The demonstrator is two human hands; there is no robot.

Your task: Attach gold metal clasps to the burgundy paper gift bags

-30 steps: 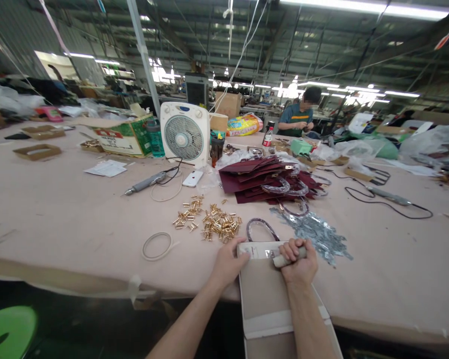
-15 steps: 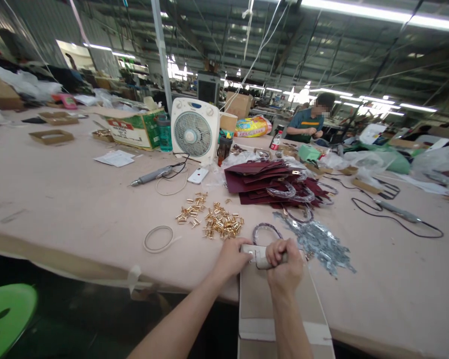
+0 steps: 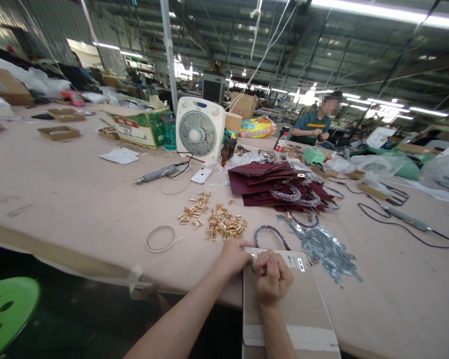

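A flat beige panel [image 3: 310,294] lies over the table's front edge, with a plastic-wrapped purple handle loop [image 3: 271,228] at its far end. My left hand [image 3: 234,258] grips its upper left corner, thumb on top and fingers at the edge. My right hand [image 3: 273,276] is a closed fist over the panel's upper left part, around a short beige cylinder [image 3: 254,267] that is mostly hidden. A small silver metal plate [image 3: 301,264] sits near the panel's upper right corner. Gold metal fittings [image 3: 226,223] lie in a heap beyond my left hand.
Grey metal pieces [image 3: 331,252] are spread to the right. Behind are stacked maroon bag panels [image 3: 262,184], a white fan [image 3: 198,130] and a phone [image 3: 201,175]. Corded grey drivers lie left [image 3: 155,174] and right [image 3: 409,218]. A co-worker [image 3: 314,124] is across the table.
My right fist has moved left across the panel with the beige cylinder, uncovering the silver plate at the right corner. My left hand keeps its grip; the view has shifted slightly.
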